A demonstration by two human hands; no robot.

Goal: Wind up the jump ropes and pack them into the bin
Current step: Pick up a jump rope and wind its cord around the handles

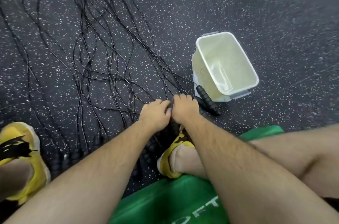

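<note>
Black jump ropes (pixel 117 76) fan ahead; left hand (pixel 156 114), right hand (pixel 185 109) grip their ends.

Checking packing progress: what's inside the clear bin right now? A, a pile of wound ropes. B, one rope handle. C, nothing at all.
C: the bin shows only its bare walls and bottom, while the jump ropes lie spread unwound over the floor beside it.
</note>
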